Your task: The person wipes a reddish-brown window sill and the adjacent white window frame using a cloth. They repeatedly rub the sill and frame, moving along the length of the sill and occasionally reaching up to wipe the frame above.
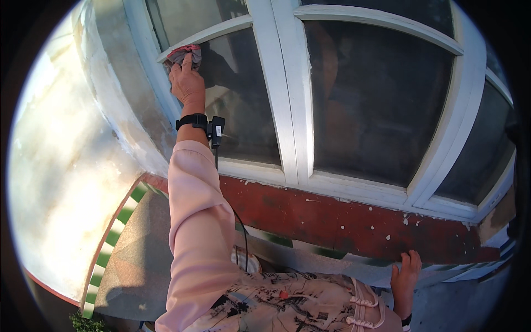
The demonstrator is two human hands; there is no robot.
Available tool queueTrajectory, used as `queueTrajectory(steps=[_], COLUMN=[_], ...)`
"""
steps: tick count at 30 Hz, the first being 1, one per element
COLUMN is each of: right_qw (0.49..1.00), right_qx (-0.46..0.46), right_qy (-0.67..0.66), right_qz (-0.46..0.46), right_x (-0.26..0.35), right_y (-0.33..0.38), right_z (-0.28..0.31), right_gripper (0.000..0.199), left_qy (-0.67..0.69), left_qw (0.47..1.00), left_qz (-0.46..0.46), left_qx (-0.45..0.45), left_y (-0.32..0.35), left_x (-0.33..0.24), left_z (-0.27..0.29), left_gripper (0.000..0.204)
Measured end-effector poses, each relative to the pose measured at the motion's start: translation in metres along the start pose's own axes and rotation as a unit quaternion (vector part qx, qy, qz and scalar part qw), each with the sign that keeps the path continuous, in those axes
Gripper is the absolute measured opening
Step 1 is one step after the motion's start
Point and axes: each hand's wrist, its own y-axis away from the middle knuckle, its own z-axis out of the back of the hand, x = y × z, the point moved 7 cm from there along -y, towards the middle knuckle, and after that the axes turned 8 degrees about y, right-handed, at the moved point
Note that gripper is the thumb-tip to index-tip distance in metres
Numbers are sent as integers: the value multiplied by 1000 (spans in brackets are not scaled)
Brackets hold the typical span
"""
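Note:
My left hand (187, 84) reaches up and presses a crumpled grey cloth with a pink-red edge (185, 53) at the upper left corner of a dark window pane (238, 94). The cloth also touches the white crossbar (215, 29) of the frame. Its fingers are on the cloth, one stretched along it. Low on the right, my right hand (406, 274) rests by the front edge of the red windowsill (332, 221). Nothing shows in that hand; its thumb stands apart from the fingers.
A larger dark pane (381, 99) lies right of the white centre posts (287, 88). The sill has white paint spots. A pale, worn wall (66, 138) curves on the left, above a green-and-white striped border (113, 235). A black cable (243, 232) hangs from my left wrist device (217, 131).

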Motion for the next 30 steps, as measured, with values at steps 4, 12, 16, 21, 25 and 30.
queueTrajectory(steps=[4,12,16,21,25,30], right_qw=[1000,999,999,999,999,999], right_qx=[-5,-4,3,-11,17,6], right_qy=[24,36,32,30,32,23], right_qz=[-7,-5,-14,5,7,24], right_x=[4,9,8,10,7,8], right_y=[-3,-5,-5,-7,-8,-9], right_z=[0,4,3,7,6,10], right_gripper=[49,46,45,43,41,43], left_qy=[5,-49,-32,-67,-26,-10], left_qw=[995,974,972,974,965,889], left_qz=[98,178,157,54,151,343], left_qx=[32,133,171,209,213,303], left_y=[-4,-17,-16,29,112,197], left_x=[35,58,81,106,94,72], left_z=[-11,-15,-22,-41,-25,4], left_gripper=[42,48,50,59,64,69])
